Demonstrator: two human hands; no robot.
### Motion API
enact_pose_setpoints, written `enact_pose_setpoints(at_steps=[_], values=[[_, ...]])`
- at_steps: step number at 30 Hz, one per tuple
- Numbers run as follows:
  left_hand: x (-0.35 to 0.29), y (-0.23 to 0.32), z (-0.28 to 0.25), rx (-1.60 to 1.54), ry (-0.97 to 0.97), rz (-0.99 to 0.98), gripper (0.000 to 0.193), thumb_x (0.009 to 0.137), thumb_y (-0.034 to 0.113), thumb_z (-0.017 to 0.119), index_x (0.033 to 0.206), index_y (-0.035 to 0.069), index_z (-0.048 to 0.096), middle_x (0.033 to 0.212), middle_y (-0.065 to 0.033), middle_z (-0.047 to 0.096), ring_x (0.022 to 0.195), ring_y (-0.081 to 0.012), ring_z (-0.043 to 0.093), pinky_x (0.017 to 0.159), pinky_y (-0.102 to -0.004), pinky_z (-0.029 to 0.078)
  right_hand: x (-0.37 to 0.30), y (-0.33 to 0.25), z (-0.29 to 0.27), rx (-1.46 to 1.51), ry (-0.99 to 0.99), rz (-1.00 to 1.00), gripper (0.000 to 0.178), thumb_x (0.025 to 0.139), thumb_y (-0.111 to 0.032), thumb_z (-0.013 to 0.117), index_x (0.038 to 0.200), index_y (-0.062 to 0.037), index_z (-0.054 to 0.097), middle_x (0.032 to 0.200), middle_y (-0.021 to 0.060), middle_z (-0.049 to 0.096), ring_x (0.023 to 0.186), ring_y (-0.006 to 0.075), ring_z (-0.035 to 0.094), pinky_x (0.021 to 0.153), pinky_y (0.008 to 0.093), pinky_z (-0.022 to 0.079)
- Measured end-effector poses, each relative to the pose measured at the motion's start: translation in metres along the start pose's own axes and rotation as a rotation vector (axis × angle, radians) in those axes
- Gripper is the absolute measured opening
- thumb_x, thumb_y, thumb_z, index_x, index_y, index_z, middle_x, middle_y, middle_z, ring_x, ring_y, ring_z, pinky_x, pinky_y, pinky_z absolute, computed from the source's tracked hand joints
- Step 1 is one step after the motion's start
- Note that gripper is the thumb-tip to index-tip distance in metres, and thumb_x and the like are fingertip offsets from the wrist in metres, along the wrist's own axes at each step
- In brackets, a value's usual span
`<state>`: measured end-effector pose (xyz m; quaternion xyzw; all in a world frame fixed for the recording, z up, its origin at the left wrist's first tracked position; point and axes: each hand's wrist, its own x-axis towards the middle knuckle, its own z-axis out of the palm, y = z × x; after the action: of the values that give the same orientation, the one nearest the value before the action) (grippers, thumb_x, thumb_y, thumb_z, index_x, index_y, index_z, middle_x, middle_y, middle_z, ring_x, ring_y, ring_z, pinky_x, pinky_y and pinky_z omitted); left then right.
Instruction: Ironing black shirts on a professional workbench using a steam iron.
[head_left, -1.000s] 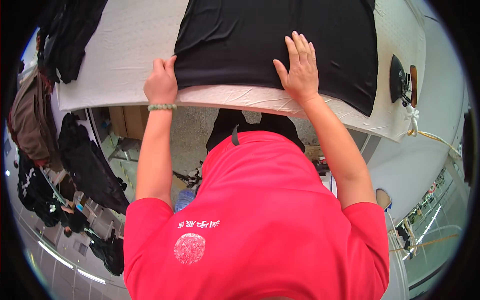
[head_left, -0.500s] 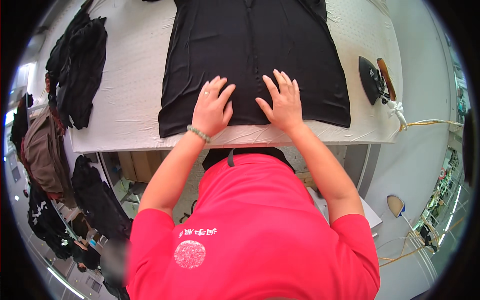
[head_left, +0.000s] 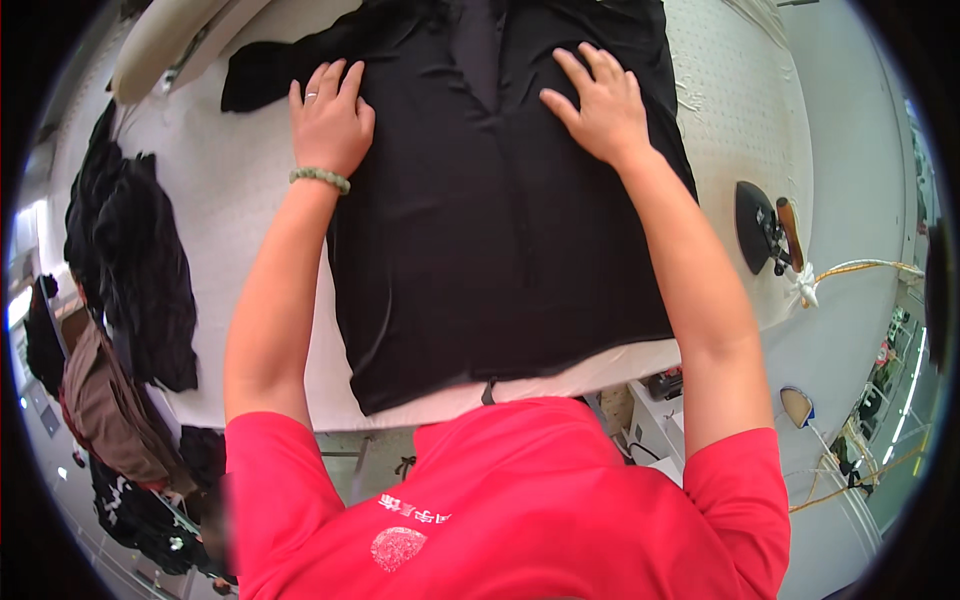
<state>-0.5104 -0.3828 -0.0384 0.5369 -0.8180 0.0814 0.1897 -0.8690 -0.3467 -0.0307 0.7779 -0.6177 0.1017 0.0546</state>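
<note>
A black shirt (head_left: 440, 240) lies spread over the white padded table, its split neckline toward the far side and its hem along the near edge. My left hand (head_left: 332, 120) rests at the shirt's left side, just below the sleeve, fingers spread and pointing away from me. On the upper right part of the shirt my right hand (head_left: 605, 105) lies with its fingers apart. Neither hand grips anything. The far end of the shirt runs out of the picture.
An iron (head_left: 755, 228) with a wooden handle and a corded hose stands on the table's right side. Dark garments (head_left: 130, 260) hang over the left edge. At the far left is a padded pressing arm (head_left: 160, 50). The table (head_left: 240, 190) has a pale cloth cover.
Both hands have moved from the hem up the shirt, farther from me and wider apart. My view has shifted forward, showing the left sleeve and neckline.
</note>
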Motion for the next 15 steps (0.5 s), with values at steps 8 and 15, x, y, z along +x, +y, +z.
enact_pose_setpoints(at_steps=[8,15], values=[[0.076,0.039,0.033,-0.366,-0.065,0.337,0.042,0.088,0.020,0.070,0.129,0.013,0.064,0.134,-0.0118,0.060,0.131,-0.0295,0.053,0.110,-0.0505,0.041,0.097,0.016,0.041,0.018,0.073,-0.090,0.057,0.097,-0.046,0.060,0.146,-0.0158,0.053,0.153,0.0134,0.046,0.141,0.0328,0.044,0.116,0.0513,0.034],[0.098,0.047,0.037,-0.221,0.018,0.339,0.038,0.094,0.027,0.069,0.129,0.015,0.067,0.134,-0.0070,0.063,0.132,-0.0290,0.054,0.111,-0.0452,0.042,0.096,-0.015,0.013,-0.059,0.331,-0.084,0.046,0.099,-0.041,0.061,0.126,-0.0040,0.065,0.125,0.0280,0.066,0.120,0.0403,0.061,0.104,0.0458,0.046]])
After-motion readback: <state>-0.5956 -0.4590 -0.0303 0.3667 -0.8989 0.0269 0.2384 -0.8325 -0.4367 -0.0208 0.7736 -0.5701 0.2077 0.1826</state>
